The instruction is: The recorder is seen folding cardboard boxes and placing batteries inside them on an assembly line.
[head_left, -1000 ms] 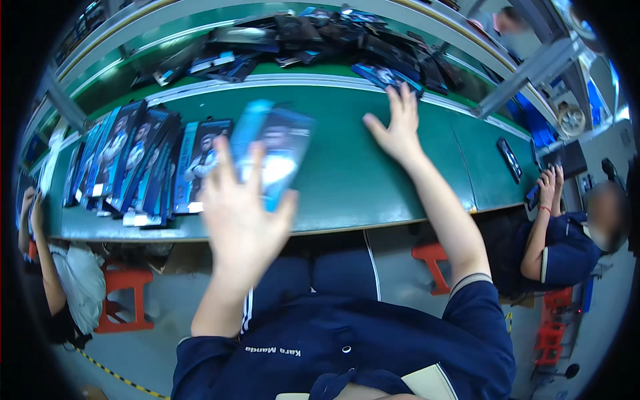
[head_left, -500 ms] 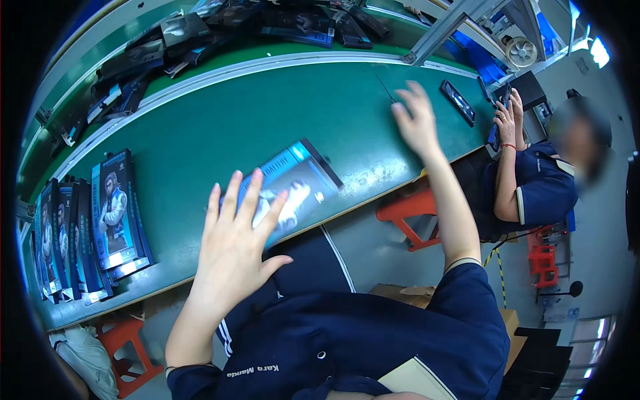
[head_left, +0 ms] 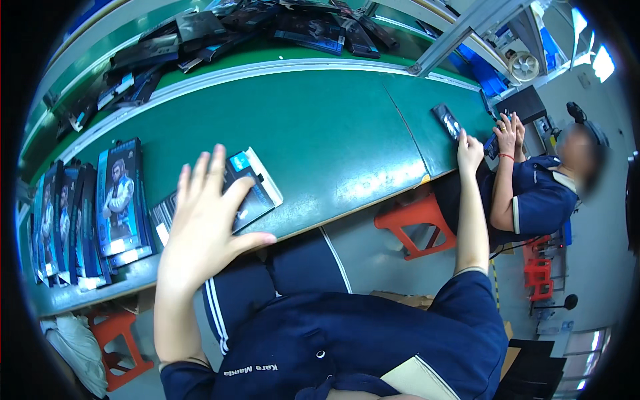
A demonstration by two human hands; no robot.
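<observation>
- At a green conveyor bench [head_left: 320, 133], a worker's left hand [head_left: 203, 223] hovers with fingers spread wide, gripping nothing, above a flat dark-and-blue retail box [head_left: 250, 190] that lies near the bench's front edge.
- The box sits close to that edge, one white end pointing away; a careless downward press or sideways sweep of the open palm could, by this view, nudge it off onto the worker's lap.
- The right hand [head_left: 469, 150] stretches far across, fingertips near a small dark packet [head_left: 447, 121]; whether it pinches the packet cannot be told.
- A neighbouring person's raised hands [head_left: 508, 133] are just beside that reach, so a bump or a knocked packet looks possible.
- A row of upright blue boxes [head_left: 100, 213] stands left of the open hand; an elbow swing could topple them like dominoes.
</observation>
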